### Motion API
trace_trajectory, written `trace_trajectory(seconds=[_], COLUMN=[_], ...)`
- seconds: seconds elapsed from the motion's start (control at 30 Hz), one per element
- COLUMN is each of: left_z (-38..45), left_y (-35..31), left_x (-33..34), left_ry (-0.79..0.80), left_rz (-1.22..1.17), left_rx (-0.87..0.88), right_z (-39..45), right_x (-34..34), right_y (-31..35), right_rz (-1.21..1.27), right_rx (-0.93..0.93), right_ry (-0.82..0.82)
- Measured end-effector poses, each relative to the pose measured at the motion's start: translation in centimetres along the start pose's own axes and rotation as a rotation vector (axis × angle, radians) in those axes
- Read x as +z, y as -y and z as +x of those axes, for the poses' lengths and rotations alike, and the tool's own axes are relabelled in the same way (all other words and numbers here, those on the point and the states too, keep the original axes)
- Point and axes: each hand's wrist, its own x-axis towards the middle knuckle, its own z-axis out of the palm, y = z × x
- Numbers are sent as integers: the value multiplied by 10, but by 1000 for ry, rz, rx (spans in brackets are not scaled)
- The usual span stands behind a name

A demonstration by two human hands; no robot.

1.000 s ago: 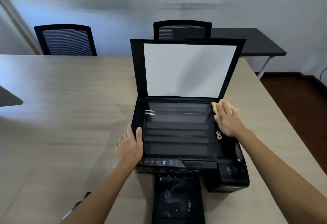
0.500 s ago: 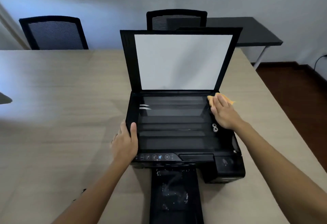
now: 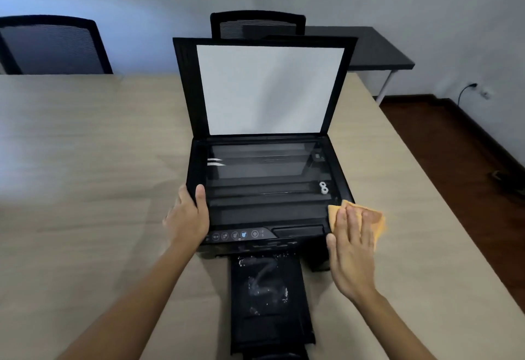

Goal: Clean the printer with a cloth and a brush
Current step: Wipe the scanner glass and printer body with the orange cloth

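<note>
A black printer sits on the wooden table with its scanner lid raised and the white lid pad facing me. Its paper tray is pulled out toward me and shows dusty smears. My left hand grips the printer's front left edge, thumb on top. My right hand lies flat on an orange cloth and presses it against the printer's front right corner. No brush is in view.
The light wooden table stretches wide to the left and ends close on the right, beside dark floor. Two black mesh chairs stand behind it. A black side table stands at the back right.
My right hand has slid the cloth from the back right corner of the scanner down the right side to the front right corner. My left hand keeps its grip.
</note>
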Motion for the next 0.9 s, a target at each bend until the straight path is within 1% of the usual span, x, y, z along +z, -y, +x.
trace_trajectory(seconds=[0.03, 0.07, 0.13, 0.17, 0.2, 0.27, 0.3, 0.33, 0.37, 0.4, 0.43, 0.5, 0.53, 0.57, 0.6, 0.7, 0.8, 0.83, 0.9], left_z=[0, 0, 1, 1, 0, -2, -2, -2, -1, -1, -1, 0, 0, 0, 0, 0, -1, -2, -2], left_y=[1, 0, 1, 2, 1, -1, -2, -2, -1, -2, -2, 0, 0, 1, 1, 0, -1, -1, -2], left_x=[0, -1, -2, -2, -2, -4, -5, -5, -5, -4, -5, -4, -4, -3, -3, -3, -3, -3, -3], left_ry=[-2, 2, 8, 7, 4, -4, -5, -4, 2, 9, 16, 16, 15, 13, 10, 7, 4, 3, 7], left_rz=[-5, -12, -32, -37, -37, -26, -22, -23, -26, -29, -32, -33, -30, -26, -23, -20, -24, -29, -54], left_rx=[-5, -5, -2, 0, 4, 5, 5, 4, -2, -3, 0, 6, 6, 4, 2, -13, -10, -2, 7], right_z=[-2, -8, -16, -16, -12, 7, 18, 28, 33, 32, 26, 9, 3, 1, 3, 35, 106, 131, 175], right_x=[2, 2, -7, -13, -18, -19, -14, -6, 0, 7, 11, 7, 2, -3, -6, -5, -2, -5, -4], right_y=[11, 14, -3, -17, -28, -31, -19, 2, 25, 43, 52, 44, 30, 18, 9, 13, 24, 24, 30], right_rz=[-22, -44, -96, -133, -164, -167, -132, -78, -28, -9, -25, -83, -127, -173, -210, -187, -136, -126, -134], right_rx=[-57, -162, -371, -402, -355, -132, -31, 25, 19, -44, -150, -353, -389, -376, -321, -115, 104, 156, 202], right_ry=[15, 48, 106, 111, 104, 46, 12, -13, 1, 47, 93, 152, 155, 134, 109, 121, 110, 117, 126])
